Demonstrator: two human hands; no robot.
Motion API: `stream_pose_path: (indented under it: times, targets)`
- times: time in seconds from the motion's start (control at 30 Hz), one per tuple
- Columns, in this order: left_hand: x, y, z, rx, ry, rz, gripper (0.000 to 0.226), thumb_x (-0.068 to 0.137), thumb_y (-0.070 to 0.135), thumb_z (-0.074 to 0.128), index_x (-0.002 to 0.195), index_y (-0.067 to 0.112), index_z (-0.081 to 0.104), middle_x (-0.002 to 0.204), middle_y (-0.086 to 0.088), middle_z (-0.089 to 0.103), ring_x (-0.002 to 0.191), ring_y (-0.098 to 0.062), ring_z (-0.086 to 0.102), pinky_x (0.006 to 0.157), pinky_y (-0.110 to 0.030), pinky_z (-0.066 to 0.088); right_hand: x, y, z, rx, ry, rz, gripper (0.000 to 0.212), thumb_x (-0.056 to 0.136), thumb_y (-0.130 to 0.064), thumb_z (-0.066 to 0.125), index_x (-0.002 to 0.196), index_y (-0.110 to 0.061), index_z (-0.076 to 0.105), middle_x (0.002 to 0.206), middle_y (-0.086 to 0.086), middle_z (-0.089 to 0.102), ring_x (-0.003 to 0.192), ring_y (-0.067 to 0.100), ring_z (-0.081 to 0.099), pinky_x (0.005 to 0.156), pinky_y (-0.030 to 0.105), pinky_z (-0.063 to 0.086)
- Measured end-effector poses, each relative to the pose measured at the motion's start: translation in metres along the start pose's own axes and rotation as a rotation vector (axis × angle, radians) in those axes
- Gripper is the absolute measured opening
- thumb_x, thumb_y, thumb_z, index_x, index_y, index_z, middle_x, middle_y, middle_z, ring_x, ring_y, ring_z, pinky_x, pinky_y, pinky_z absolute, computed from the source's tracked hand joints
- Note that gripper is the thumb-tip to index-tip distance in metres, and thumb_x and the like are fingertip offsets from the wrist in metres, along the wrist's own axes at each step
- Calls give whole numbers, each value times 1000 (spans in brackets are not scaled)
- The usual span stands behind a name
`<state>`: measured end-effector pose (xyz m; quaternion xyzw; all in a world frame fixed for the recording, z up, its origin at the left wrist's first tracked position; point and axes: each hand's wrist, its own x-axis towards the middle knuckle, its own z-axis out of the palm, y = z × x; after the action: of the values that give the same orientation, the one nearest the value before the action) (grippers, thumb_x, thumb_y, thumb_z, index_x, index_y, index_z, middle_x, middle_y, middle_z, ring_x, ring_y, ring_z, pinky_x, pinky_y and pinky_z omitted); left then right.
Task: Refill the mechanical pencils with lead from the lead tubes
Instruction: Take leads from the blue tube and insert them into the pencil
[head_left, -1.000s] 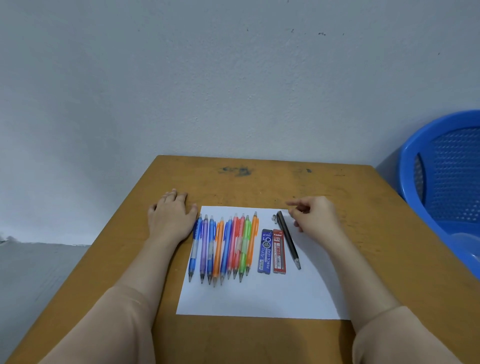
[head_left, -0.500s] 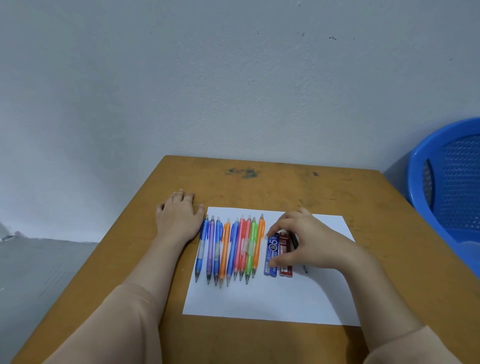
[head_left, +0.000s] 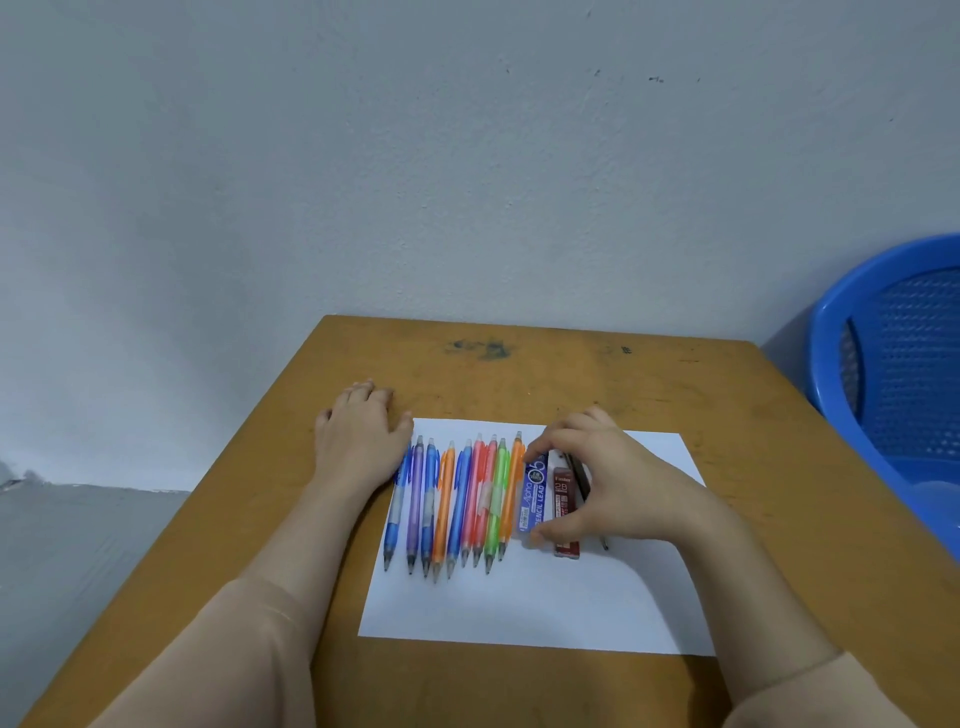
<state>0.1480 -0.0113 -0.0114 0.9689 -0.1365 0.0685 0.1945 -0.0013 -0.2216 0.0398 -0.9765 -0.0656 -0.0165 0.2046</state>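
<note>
A plain, home-like room: a scuffed, ink-stained ochre wooden desk (head_left: 519, 374) stands against a bare, marked grey plaster wall (head_left: 467, 156), with a blue perforated plastic basket (head_left: 893, 364) beside it.

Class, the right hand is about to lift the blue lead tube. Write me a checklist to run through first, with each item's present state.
1. Grip: the right hand pinches the blue lead tube end to end, forefinger at the far end, thumb at the near end: ok.
2. Tube's cap closed: cannot tell.
3. Room beside it: the red lead tube lies close alongside, by the thumb, and may get nudged: not ok.
4. Helper: the left hand lies flat on the table beside the paper, holding nothing: ok.
5. Targets: the coloured pencils lie in a row on the paper: ok.
</note>
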Motion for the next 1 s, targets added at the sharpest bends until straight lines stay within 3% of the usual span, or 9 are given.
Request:
stream_pose_path:
  times: [0.13,0.23,0.37,0.5,0.63,0.73,0.9,1.0]
  targets:
    - [-14,23,-8,-147,148,200,46,96,39,47,138,21,44,144,2,43,136,-13,32,111,-37,23,1,3,0,51,188,-57,69,57,-63,76,116,-34,57,113,-20,48,113,-3,33,94,23,38]
    - [-29,41,-14,-215,239,370,43,97,38,43,136,21,46,136,3,50,130,-11,38,107,-30,23,1,3,0,81,327,-113,67,59,-58,78,117,-32,58,116,-19,48,117,-1,35,87,15,39]
    - [-44,55,-16,-442,224,493,46,93,49,33,132,29,49,120,13,58,116,1,47,100,-31,37,2,1,0,73,464,-152,69,60,-66,68,118,-30,59,121,-16,49,119,0,36,95,20,37]
    - [-59,64,-19,-783,130,505,39,88,45,46,125,32,49,104,16,65,100,2,61,83,-11,46,3,-4,1,72,519,-182,67,62,-63,69,118,-27,59,125,-13,49,120,3,38,98,33,42]
    - [-66,69,-19,-1005,30,412,41,84,27,67,122,33,53,90,8,69,88,-11,66,80,-24,53,5,-8,5,73,531,-227,66,64,-59,71,118,-24,59,126,-10,49,119,8,43,96,38,44]
    - [-66,71,-19,-1032,52,374,46,82,5,70,116,34,58,85,11,68,77,-9,66,75,-23,53,7,-8,7,65,546,-254,65,64,-58,72,118,-25,58,127,-10,49,120,9,43,95,40,44]
    - [-65,71,-18,-1016,41,341,47,81,0,69,111,36,65,83,13,70,68,-5,63,70,-18,51,8,-5,9,49,554,-277,64,65,-59,71,117,-24,60,126,-7,50,118,11,46,95,37,44]
    - [-65,71,-17,-1013,13,339,43,82,1,68,115,29,66,82,8,71,70,-6,65,74,-25,54,7,0,5,97,572,-262,58,68,-56,70,116,-24,62,122,-10,53,115,5,46,96,24,41]
